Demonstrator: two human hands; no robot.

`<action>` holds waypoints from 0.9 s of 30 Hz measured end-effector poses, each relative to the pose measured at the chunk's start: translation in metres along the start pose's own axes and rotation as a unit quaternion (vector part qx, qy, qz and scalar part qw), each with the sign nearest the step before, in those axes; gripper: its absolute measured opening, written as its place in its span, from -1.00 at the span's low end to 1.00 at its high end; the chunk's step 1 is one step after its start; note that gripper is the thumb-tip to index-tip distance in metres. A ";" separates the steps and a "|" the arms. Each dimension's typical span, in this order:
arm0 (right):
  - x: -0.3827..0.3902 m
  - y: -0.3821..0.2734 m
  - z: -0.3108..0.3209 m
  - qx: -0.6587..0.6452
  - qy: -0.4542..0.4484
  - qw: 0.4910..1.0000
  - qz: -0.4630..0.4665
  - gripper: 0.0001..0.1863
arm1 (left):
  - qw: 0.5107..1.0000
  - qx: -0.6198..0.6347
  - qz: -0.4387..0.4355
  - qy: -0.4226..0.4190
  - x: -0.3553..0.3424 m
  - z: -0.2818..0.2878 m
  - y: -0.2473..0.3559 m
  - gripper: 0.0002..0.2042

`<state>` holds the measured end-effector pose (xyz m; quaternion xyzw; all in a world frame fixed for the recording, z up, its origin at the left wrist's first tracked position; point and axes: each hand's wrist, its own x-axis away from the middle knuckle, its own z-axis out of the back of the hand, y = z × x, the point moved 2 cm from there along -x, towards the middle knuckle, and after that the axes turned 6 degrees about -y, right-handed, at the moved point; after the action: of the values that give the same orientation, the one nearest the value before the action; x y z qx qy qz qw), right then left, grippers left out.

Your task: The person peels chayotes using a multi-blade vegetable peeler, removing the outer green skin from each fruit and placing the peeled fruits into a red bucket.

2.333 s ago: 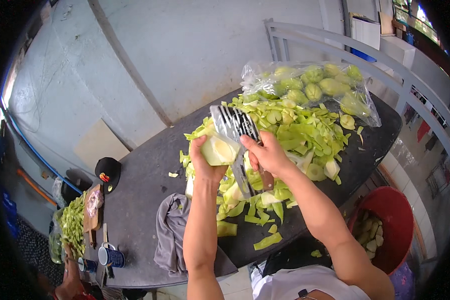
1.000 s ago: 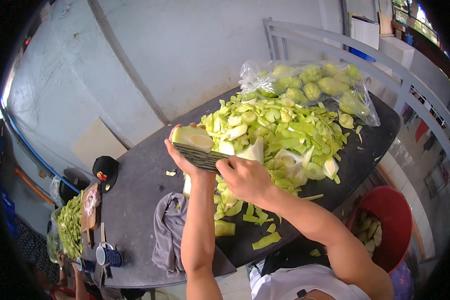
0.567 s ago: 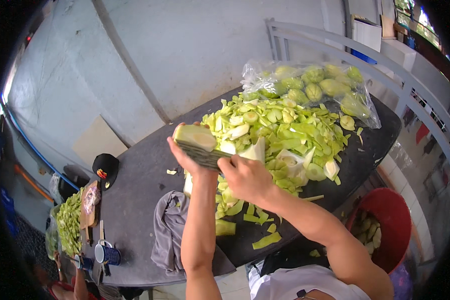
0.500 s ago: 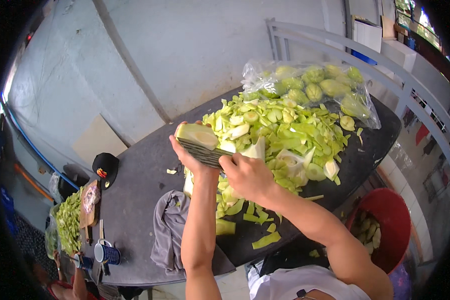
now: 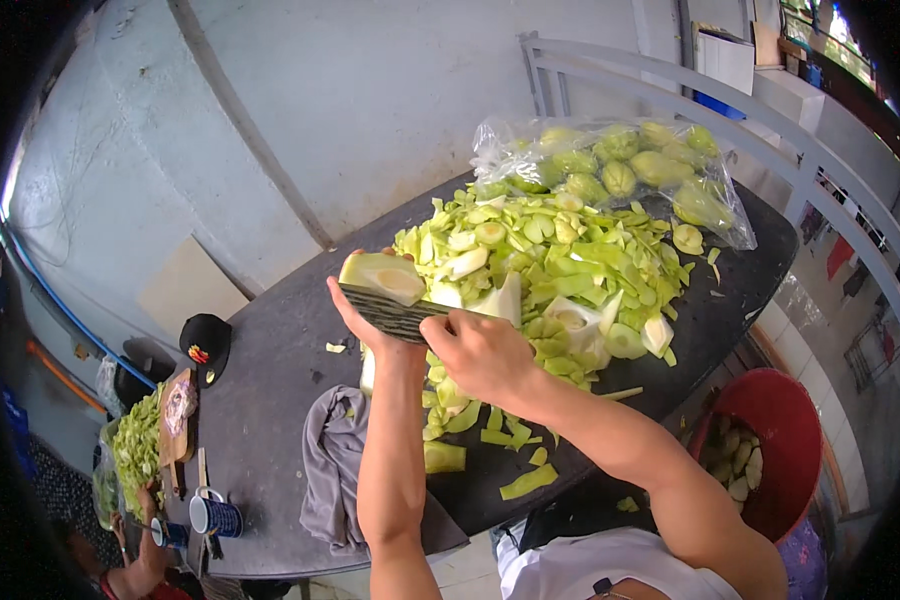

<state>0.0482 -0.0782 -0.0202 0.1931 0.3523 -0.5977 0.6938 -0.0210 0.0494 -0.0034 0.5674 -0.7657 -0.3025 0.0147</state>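
My left hand [image 5: 368, 334] is closed around a peeled, pale green chayote piece [image 5: 382, 276], its cut face turned up. Closed on the handle of a wide knife [image 5: 395, 316] is my right hand [image 5: 488, 357]. The knife's dark, streaked blade lies against the near side of the chayote, above my left palm. Beyond and to the right of both hands spreads a heap of green peelings and slices [image 5: 560, 245], with some larger pale chunks among them.
Whole chayotes fill a clear plastic bag [image 5: 620, 170] at the far end of the dark table [image 5: 270, 380]. A grey cloth [image 5: 335, 470] lies left of my forearm. Pale pieces sit in a red bucket [image 5: 770, 430]. Mugs, a cap and another person's hands are at left.
The view has shifted slightly. My hands keep the same hold on chayote and knife. At left, the other person's hand has moved up to the green pile.
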 end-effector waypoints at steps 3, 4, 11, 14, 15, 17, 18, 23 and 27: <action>-0.008 -0.001 0.001 0.006 0.024 1.000 0.013 -0.78 | 0.998 -0.055 0.002 0.024 0.006 0.002 -0.013 -0.60; -0.008 0.001 0.000 0.007 0.024 1.000 0.014 -0.78 | 0.992 -0.118 0.002 0.037 0.007 0.002 -0.018 -0.63; -0.010 -0.003 0.003 -0.017 -0.024 0.999 -0.019 -0.67 | 0.984 -0.163 -0.070 0.011 0.002 0.013 -0.023 -0.71; -0.012 -0.003 0.004 -0.012 -0.056 0.998 -0.038 -0.66 | 0.986 -0.153 -0.069 0.008 0.002 0.013 -0.025 -0.73; -0.012 -0.002 0.004 -0.013 -0.065 0.997 -0.037 -0.67 | 0.986 -0.155 -0.067 0.007 0.003 0.012 -0.024 -0.73; -0.012 0.001 0.004 -0.034 -0.062 0.997 -0.035 -0.69 | 0.987 -0.157 -0.039 0.017 0.006 0.004 -0.024 -0.71; -0.011 0.002 0.004 -0.055 -0.061 0.996 -0.032 -0.70 | 0.987 -0.157 -0.038 0.015 0.005 0.004 -0.024 -0.71; -0.014 0.025 0.006 -0.186 -0.074 0.976 -0.079 -0.78 | 0.987 -0.156 0.039 0.000 0.003 0.006 -0.028 -0.53; -0.017 0.046 0.019 -0.306 -0.059 0.933 -0.177 -0.79 | 0.992 -0.089 0.090 0.017 -0.001 0.013 -0.025 -0.46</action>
<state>0.0973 -0.0700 -0.0017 -0.1301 0.5049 -0.5840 0.6221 -0.0037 0.0514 -0.0255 0.4976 -0.7835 -0.3570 0.1054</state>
